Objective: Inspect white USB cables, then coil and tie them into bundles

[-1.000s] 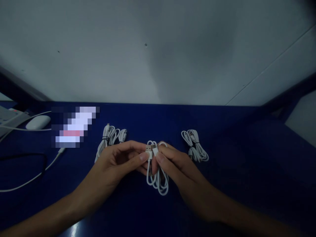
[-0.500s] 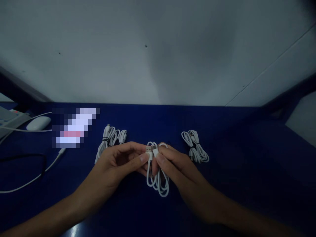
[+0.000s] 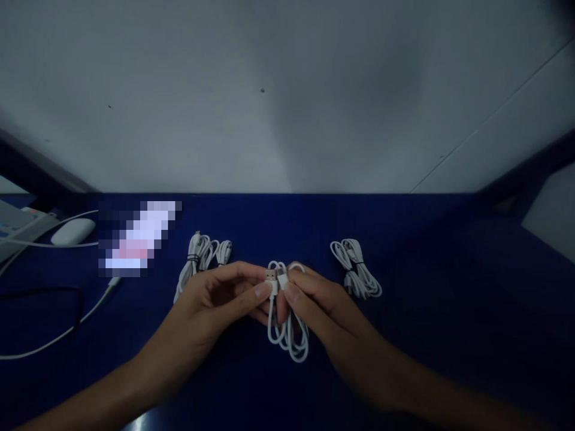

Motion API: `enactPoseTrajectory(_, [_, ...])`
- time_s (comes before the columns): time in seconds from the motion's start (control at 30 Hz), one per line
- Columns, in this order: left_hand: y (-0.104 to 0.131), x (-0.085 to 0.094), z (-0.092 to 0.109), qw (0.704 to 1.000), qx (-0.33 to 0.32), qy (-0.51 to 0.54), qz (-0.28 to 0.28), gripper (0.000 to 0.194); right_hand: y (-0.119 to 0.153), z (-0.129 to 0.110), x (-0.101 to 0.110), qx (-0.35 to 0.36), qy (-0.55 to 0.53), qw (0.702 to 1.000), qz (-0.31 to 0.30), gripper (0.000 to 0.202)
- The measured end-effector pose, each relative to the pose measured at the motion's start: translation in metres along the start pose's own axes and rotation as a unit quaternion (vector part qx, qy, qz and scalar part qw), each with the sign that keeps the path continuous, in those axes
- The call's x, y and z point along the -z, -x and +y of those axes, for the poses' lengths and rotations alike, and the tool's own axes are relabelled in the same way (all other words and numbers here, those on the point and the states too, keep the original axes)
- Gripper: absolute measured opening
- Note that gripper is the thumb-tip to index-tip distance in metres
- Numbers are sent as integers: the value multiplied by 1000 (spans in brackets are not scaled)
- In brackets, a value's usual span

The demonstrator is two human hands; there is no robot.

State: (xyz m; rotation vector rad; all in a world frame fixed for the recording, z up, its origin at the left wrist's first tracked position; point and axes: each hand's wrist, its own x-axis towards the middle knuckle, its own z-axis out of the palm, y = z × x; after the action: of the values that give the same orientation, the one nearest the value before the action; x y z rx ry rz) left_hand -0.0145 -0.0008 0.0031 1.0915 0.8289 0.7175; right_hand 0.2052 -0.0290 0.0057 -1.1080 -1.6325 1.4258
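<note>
Between my two hands is a coiled white USB cable (image 3: 295, 347), its loops hanging below my fingers. My left hand (image 3: 220, 299) is closed in a pinch on the cable by its USB-A plug (image 3: 270, 275). Thumb and fingers of my right hand (image 3: 323, 305) pinch it beside the other metal-tipped plug (image 3: 282, 276). Both plugs point up, side by side. Beyond my left hand lie bundled white cables (image 3: 193, 257), tied with a dark band and partly hidden by the hand. Another tied white cable bundle (image 3: 357, 269) rests beyond my right hand.
On the blue table (image 3: 269, 221), a blurred-out bright screen (image 3: 144, 233) lies at left with a white cord (image 3: 90, 311) running from it. A white rounded case (image 3: 73, 231) and a power strip (image 3: 27, 224) are farther left. A pale wall (image 3: 202, 120) rises behind.
The whole view has shifted slightly, so the table and the things on it appear a little lower. Both hands keep their grip on the cable, with hardly any movement.
</note>
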Motion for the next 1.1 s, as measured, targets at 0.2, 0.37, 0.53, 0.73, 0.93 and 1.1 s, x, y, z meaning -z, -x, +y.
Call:
enactPoseTrajectory(0.2, [-1, -3, 3, 1000, 4, 10, 8, 16, 2, -3, 0, -9, 7, 1000, -1, 42])
enactPoseTrajectory(0.37, [-2, -2, 2, 1000, 4, 8, 3, 16, 0, -2, 1, -5, 15, 1000, 1, 43])
enactPoseTrajectory(0.53, [-2, 0, 0, 1000, 4, 3, 4, 18, 1, -1, 1, 4, 10, 1000, 0, 42])
enactPoseTrajectory(0.73, [-1, -1, 2, 1000, 7, 6, -1, 19, 1, -1, 0, -3, 1, 1000, -7, 41])
enactPoseTrajectory(0.93, [-2, -2, 2, 1000, 8, 1, -4, 18, 0, -2, 1, 0, 3, 1000, 0, 41])
enactPoseTrajectory(1.1, [-3, -2, 3, 1000, 12, -2, 5, 16, 2, -2, 0, -5, -4, 1000, -4, 41])
